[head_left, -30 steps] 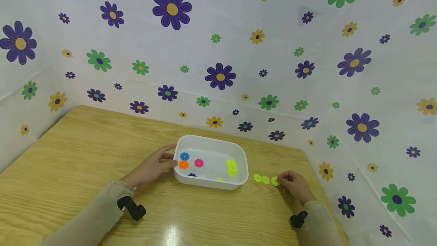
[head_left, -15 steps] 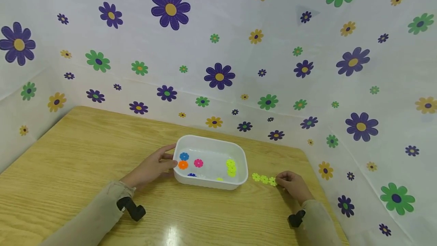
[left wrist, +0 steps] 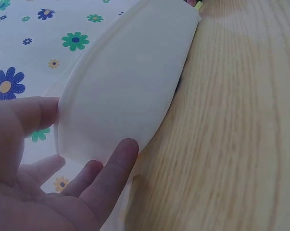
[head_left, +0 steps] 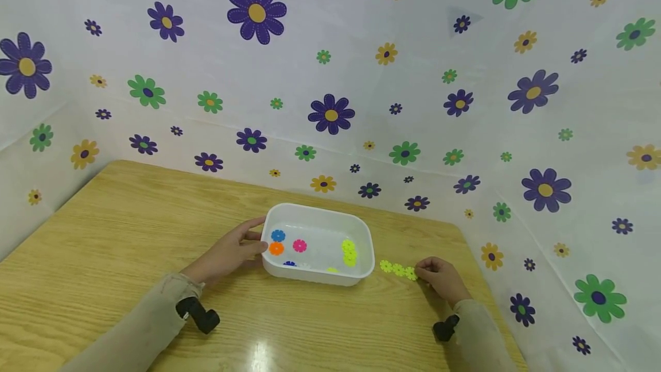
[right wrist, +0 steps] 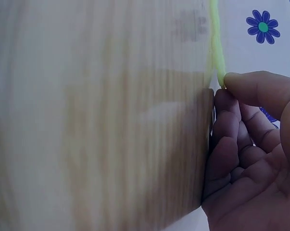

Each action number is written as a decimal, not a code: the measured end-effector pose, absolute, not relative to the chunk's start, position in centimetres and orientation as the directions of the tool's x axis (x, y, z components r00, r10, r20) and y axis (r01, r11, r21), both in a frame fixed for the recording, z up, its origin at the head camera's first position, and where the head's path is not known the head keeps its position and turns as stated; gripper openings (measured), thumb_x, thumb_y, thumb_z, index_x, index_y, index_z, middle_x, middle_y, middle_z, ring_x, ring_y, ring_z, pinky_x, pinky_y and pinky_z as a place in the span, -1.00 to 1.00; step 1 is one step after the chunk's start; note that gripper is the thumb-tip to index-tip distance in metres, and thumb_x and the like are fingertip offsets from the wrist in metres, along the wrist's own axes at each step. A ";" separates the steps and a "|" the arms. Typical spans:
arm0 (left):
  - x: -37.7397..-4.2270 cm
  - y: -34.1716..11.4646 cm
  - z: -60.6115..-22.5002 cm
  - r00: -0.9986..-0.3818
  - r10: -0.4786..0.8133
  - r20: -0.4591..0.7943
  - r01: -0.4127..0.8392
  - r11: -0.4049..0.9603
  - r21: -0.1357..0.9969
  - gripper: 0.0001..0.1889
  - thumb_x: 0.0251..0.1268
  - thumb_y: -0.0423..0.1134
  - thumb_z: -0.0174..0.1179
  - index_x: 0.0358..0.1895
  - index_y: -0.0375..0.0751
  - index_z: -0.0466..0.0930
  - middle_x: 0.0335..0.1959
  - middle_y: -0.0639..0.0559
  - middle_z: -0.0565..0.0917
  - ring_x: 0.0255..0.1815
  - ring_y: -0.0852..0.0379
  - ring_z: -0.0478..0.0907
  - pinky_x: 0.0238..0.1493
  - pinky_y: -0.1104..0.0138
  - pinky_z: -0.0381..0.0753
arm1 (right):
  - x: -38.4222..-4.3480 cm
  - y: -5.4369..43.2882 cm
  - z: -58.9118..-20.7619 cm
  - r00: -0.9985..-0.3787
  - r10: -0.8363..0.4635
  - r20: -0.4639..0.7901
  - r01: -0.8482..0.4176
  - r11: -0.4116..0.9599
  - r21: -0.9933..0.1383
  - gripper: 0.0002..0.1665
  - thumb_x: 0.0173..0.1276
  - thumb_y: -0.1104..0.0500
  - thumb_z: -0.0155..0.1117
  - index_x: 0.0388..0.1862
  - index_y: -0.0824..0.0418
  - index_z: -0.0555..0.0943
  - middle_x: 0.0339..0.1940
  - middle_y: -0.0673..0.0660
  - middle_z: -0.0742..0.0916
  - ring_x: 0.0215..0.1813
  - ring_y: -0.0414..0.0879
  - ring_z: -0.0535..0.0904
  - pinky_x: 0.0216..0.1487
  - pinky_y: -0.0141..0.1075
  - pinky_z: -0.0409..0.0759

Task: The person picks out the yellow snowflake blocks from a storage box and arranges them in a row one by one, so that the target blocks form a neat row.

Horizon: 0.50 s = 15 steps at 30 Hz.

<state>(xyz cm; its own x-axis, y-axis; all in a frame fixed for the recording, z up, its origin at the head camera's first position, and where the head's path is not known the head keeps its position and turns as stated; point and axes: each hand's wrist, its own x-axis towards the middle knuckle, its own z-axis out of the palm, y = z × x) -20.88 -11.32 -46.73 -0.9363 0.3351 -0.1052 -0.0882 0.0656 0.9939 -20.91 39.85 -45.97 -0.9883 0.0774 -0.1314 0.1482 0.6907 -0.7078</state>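
My left hand (head_left: 230, 252) holds the left end of a white plastic tray (head_left: 320, 280), with the thumb at the rim and fingers against the outer wall (left wrist: 120, 72). Inside the tray lie a blue, an orange (head_left: 276, 248) and a pink flower-shaped disc (head_left: 299, 245), plus joined yellow-green discs (head_left: 349, 252). To the tray's right, my right hand (head_left: 445, 280) pinches the right end of a row of three yellow-green flower discs (head_left: 398, 269) between thumb and finger. Seen edge-on, the row (right wrist: 216, 43) is a thin strip near the tabletop.
A wooden table (head_left: 155, 211) carries everything. Behind and to the right rises a white sheet (head_left: 289, 73) printed with flowers. The tray's front wall partly hides a dark blue disc (head_left: 290, 264) and another yellow-green one (head_left: 333, 270).
The right hand and the disc row have shifted slightly left, a little closer to the tray. The left hand keeps its place on the tray.
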 end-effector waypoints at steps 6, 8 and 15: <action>-20.9 -11.4 -46.8 -0.938 0.329 -0.106 -0.086 0.073 0.994 -0.28 0.54 -0.24 0.21 0.65 0.01 0.11 0.31 -0.32 0.42 0.16 -0.15 0.59 0.13 0.07 0.75 | -21.1 40.0 -46.0 -0.990 0.064 -0.124 0.134 0.685 -0.716 -0.74 0.48 0.10 0.37 -0.06 0.28 0.68 -0.23 0.07 0.73 -0.29 -0.10 0.54 -0.34 -0.34 0.56; -20.9 -11.4 -46.8 -0.939 0.325 -0.108 -0.089 0.073 0.993 -0.28 0.54 -0.25 0.21 0.65 0.01 0.11 0.30 -0.32 0.43 0.15 -0.15 0.59 0.13 0.07 0.75 | -21.2 40.1 -46.2 -0.990 0.062 -0.123 0.132 0.685 -0.716 -0.74 0.48 0.09 0.37 -0.06 0.28 0.68 -0.22 0.06 0.73 -0.28 -0.11 0.54 -0.33 -0.35 0.57; -20.8 -11.3 -46.5 -0.938 0.333 -0.098 -0.073 0.087 0.994 -0.28 0.55 -0.23 0.20 0.66 -0.04 0.10 0.31 -0.35 0.44 0.17 -0.15 0.58 0.13 0.06 0.74 | -21.2 40.3 -46.3 -0.989 0.053 -0.136 0.136 0.679 -0.721 -0.74 0.49 0.10 0.35 -0.04 0.28 0.67 -0.18 0.07 0.74 -0.24 -0.13 0.58 -0.30 -0.34 0.61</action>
<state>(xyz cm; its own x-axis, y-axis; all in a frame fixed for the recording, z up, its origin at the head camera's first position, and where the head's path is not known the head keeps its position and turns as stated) -20.81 -11.26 -46.54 -0.9378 0.3329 -0.0983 -0.0734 0.0867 0.9935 -21.21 40.30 -46.31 -0.9893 0.0533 -0.1358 0.1357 0.6792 -0.7213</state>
